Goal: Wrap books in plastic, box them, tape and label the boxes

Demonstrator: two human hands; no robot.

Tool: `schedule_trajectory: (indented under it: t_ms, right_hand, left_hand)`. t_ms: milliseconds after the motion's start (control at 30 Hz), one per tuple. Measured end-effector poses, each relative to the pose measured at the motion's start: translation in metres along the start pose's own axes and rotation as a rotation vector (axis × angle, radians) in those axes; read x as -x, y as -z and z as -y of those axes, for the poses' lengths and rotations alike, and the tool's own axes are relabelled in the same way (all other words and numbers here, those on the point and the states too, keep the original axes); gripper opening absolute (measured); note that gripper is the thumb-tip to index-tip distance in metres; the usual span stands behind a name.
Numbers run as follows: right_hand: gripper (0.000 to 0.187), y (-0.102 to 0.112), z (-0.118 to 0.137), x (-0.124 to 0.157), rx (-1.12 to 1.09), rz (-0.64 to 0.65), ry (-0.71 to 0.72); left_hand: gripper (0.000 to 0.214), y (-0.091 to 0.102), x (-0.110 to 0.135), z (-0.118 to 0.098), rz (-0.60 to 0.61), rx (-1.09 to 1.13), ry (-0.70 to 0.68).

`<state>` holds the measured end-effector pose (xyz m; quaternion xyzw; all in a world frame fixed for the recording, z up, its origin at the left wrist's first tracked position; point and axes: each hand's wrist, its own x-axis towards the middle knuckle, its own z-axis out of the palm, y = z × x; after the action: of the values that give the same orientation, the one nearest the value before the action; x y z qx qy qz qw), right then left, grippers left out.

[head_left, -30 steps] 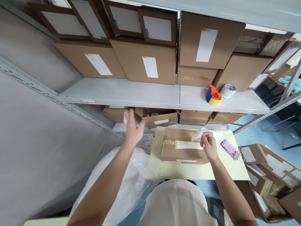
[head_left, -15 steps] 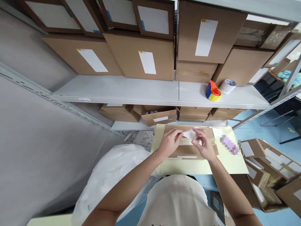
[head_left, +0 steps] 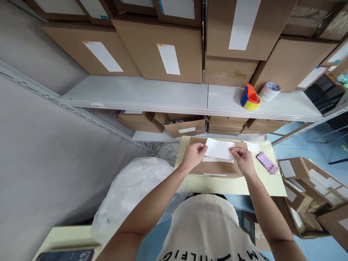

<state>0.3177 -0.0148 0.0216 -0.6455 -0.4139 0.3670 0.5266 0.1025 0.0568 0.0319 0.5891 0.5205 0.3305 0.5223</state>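
White label (head_left: 219,148) pinched taut, one short edge in each grip: left hand (head_left: 193,155) and right hand (head_left: 243,161) both closed on it. Probably best held level, squared to the box (head_left: 214,168) beneath on the worktop (head_left: 231,185), corners unbent. Spans between both grips, over the box top; touching or not, cannot tell.

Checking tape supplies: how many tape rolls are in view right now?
2. A yellow roll in the orange-and-blue dispenser on the grey shelf, and a white roll close beside it on its right. Others may be hidden behind the boxes.
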Motion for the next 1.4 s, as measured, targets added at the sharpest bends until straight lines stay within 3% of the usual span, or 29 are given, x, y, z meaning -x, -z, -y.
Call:
schedule_trajectory:
  t_ms: [200, 300, 367, 600, 800, 967, 1067, 1133, 1200, 1267, 1400]
  right_hand:
    - [0.049, 0.007, -0.024, -0.006, 0.154, 0.113, -0.125]
    - [0.047, 0.009, -0.03, -0.009, 0.198, 0.146, -0.157]
    - [0.047, 0.01, -0.03, -0.01, 0.248, 0.166, -0.175]
    - [0.046, 0.012, -0.028, -0.012, 0.416, 0.234, -0.183]
    - [0.044, 0.013, -0.019, -0.012, 0.566, 0.325, -0.193]
    - [0.049, 0.016, -0.001, -0.01, 0.738, 0.391, -0.234]
    - [0.048, 0.011, 0.005, -0.005, 0.961, 0.381, -0.034]
    - [0.053, 0.004, 0.002, 0.001, 1.078, 0.418, 0.207]
    - [0.064, 0.0, -0.005, 0.007, 1.142, 0.551, 0.36]
    - [0.071, 0.001, -0.016, 0.014, 1.193, 0.663, 0.392]
    - [0.084, 0.016, -0.034, 0.03, 1.279, 0.55, 0.453]
  left_hand:
    - [0.012, -0.005, -0.001, 0.009, 0.014, -0.298, 0.028]
    - [0.053, -0.009, -0.003, 0.013, 0.01, -0.368, 0.065]
    - [0.066, -0.012, -0.005, 0.017, 0.034, -0.396, 0.106]
    - [0.064, -0.017, -0.009, 0.022, 0.04, -0.579, 0.161]
    - [0.07, -0.019, -0.006, 0.006, 0.107, -0.91, 0.138]
    - [0.081, -0.013, -0.001, -0.008, 0.119, -1.055, 0.14]
    - [0.066, -0.012, 0.0, -0.005, 0.135, -1.085, -0.094]
    - [0.05, -0.014, -0.002, 0.001, 0.262, -1.058, -0.363]
    - [0.044, -0.014, -0.005, 0.01, 0.444, -1.031, -0.545]
    - [0.047, -0.011, -0.008, 0.019, 0.579, -1.042, -0.586]
    - [0.068, 0.007, -0.006, 0.036, 0.726, -1.071, -0.683]
